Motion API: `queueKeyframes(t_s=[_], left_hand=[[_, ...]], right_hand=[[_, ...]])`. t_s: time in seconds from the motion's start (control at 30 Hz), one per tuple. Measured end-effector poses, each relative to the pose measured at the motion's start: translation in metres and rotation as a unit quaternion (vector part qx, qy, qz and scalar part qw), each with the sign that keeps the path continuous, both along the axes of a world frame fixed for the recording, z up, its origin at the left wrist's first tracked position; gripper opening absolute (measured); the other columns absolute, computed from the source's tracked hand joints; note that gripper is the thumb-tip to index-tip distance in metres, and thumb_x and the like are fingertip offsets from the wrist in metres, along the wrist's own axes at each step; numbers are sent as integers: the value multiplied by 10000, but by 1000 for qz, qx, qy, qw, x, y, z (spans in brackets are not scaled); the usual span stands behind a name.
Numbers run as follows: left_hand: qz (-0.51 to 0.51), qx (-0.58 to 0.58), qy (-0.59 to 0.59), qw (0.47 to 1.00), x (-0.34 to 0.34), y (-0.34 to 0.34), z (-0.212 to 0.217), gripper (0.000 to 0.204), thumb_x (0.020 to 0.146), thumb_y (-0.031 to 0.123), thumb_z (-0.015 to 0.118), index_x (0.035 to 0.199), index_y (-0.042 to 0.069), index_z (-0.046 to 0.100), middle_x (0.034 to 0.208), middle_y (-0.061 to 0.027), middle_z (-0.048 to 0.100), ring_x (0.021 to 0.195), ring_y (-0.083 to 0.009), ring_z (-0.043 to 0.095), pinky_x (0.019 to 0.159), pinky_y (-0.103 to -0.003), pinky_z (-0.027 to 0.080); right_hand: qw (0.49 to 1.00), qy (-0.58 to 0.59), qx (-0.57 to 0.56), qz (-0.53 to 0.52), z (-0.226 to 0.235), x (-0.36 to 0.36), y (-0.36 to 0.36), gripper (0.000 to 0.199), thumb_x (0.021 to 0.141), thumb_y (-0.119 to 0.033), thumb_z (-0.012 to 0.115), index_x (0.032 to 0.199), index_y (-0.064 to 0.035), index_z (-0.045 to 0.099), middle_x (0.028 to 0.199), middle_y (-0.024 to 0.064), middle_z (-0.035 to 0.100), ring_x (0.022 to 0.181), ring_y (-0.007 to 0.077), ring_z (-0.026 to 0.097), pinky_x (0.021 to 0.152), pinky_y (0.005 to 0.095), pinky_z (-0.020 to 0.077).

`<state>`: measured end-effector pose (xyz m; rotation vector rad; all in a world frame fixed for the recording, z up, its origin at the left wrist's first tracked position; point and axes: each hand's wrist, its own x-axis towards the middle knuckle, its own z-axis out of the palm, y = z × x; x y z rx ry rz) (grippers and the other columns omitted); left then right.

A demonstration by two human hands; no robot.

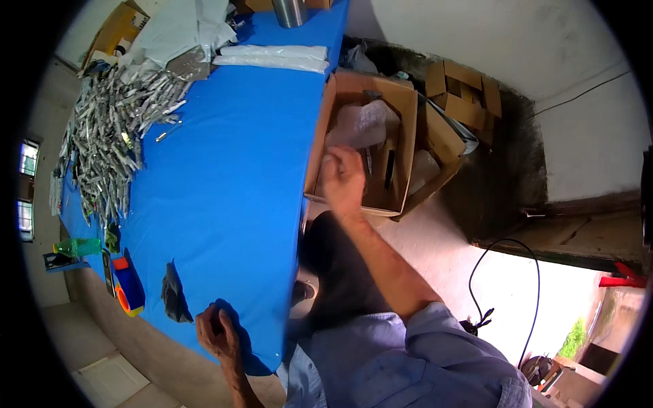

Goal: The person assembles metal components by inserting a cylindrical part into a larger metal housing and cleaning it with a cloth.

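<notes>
My right hand (343, 175) reaches over the near left wall of an open cardboard box (407, 146) beside the table. Its fingers are curled in, and I cannot make out what, if anything, is inside them. Crumpled clear plastic (367, 126) lies in the box, with a slim dark object (389, 168) at its right. My left hand (219, 334) rests at the table's near edge with fingers loosely curled and nothing visible in them. Close by it, a crumpled dark cloth-like piece (175, 294) lies on the blue-covered table (224, 177).
A large heap of thin grey-silver wrapped pieces (112, 129) covers the table's far left. White flat packs (272, 58) and a metal cup (291, 12) stand farther back. A tape dispenser (128, 285) and green bottle (78, 247) sit at left. More cardboard boxes (466, 95) are right.
</notes>
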<state>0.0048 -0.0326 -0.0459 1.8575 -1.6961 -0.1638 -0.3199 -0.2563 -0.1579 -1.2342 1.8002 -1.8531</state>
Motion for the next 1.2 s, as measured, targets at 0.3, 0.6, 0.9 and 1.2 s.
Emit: queueKeyframes(t_s=[0.3,0.6,0.9,1.2], left_hand=[[21,105,-59,992,-9,-15,12,326,984,284,666,1015,-39,635,817,-102,524,661,-201,483,552,-348,370],[61,197,-68,976,10,-2,8,386,958,274,747,1105,-50,599,929,-134,676,721,-188,630,656,-319,547],[71,172,-51,981,-6,-22,19,376,953,270,760,1044,-62,609,943,-183,707,829,-261,673,786,-400,572],[86,192,4,978,-3,-10,15,350,988,236,737,1111,-75,633,995,-195,723,833,-234,673,760,-361,568]], right_hand=[[910,-66,408,-19,-233,-186,-45,266,951,-204,653,1082,6,751,1018,131,751,927,258,705,849,358,536],[871,-374,316,-12,-290,-169,-125,436,891,-295,782,1250,-74,670,1083,76,683,925,242,652,775,372,539],[867,-430,237,-81,-252,-160,-150,264,937,-158,677,1176,-44,687,1054,96,686,955,240,645,845,372,530],[981,177,15,81,10,-149,-40,329,826,-41,555,1124,41,669,1034,188,669,912,318,653,848,373,523]])
